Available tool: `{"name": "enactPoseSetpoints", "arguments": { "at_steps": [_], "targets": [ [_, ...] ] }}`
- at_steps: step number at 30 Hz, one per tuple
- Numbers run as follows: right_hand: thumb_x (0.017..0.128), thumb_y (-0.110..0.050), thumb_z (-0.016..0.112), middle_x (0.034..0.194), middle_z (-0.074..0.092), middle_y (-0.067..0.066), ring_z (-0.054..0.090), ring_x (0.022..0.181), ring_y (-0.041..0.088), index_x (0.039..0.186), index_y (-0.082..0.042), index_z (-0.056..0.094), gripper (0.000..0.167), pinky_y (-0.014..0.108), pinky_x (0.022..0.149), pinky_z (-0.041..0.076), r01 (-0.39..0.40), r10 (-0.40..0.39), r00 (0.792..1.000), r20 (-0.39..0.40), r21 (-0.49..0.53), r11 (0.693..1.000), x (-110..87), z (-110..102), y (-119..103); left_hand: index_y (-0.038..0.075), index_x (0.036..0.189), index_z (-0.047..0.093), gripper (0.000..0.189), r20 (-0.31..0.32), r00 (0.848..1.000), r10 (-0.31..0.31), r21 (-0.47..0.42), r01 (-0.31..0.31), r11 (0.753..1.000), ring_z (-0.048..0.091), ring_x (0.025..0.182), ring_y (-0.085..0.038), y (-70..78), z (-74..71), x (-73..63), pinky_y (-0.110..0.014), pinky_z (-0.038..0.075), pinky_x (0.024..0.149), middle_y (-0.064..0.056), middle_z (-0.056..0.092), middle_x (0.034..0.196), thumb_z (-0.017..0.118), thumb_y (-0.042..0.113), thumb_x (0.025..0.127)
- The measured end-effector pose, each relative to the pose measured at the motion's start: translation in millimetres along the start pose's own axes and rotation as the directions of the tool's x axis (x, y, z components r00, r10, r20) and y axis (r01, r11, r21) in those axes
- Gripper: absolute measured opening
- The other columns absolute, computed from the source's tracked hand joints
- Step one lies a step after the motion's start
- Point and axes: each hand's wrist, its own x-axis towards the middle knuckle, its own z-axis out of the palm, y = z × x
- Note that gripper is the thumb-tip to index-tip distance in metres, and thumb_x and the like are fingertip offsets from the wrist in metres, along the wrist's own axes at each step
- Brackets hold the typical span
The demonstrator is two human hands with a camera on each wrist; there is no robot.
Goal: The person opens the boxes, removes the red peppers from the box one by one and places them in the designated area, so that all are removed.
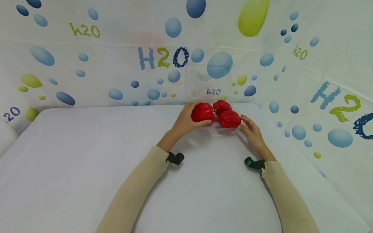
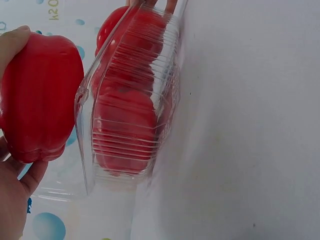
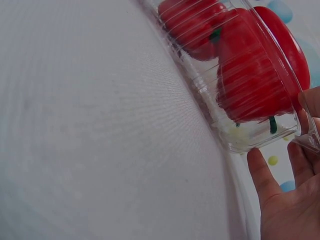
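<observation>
My left hand [image 1: 186, 118] grips a red bell pepper [image 2: 42, 97], thumb on one side and fingers on the other, at the left end of a clear plastic container [image 2: 87, 145]. More red bell peppers [image 1: 229, 119] lie in the container, seen through its ribbed wall in both wrist views. Green stems show between the peppers. At the container's right end, my right hand [image 1: 253, 134] holds the rim; in the right wrist view the fingers [image 3: 262, 172] reach the corner. The container's clear lid [image 1: 198, 85] stands raised behind the peppers.
A white cloth [image 1: 102, 155] covers the table under the container. Behind it and on the right hangs a white backdrop [image 1: 125, 19] with blue and green drops and H2O lettering. Each wrist wears a dark strap device [image 1: 176, 158].
</observation>
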Motion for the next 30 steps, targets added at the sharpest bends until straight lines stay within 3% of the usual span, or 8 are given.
{"name": "enactPoseSetpoints", "arguments": {
  "at_steps": [18,30],
  "targets": [
    [0.101,-0.035,0.052,0.161,0.023,0.001,0.021,0.148,0.021,0.148,-0.012,0.038,0.054,0.015,0.096,0.044,-0.019,0.019,1.0,-0.003,-0.015,1.0,1.1,0,-7,0.016,0.145,0.039,0.077,-0.007,1.0,-0.01,0.004,0.01,1.0,0.041,0.131,-0.022,-7.6,-15.9,-2.0,-0.041,0.051,0.097,-0.005,0.044,0.142,0.079,0.035,0.082],
    [0.103,-0.028,0.049,0.161,0.021,0.006,0.02,0.148,0.021,0.148,-0.007,0.037,0.051,0.013,0.095,0.044,-0.011,0.011,1.0,0.002,0.022,1.0,-1.7,1,-7,0.014,0.145,0.039,0.078,0.002,1.0,-0.009,0.0,0.009,1.0,0.042,0.13,-0.023,-13.7,-24.0,-4.7,-0.041,0.052,0.095,-0.007,0.045,0.141,0.079,0.034,0.081]
  ]
}}
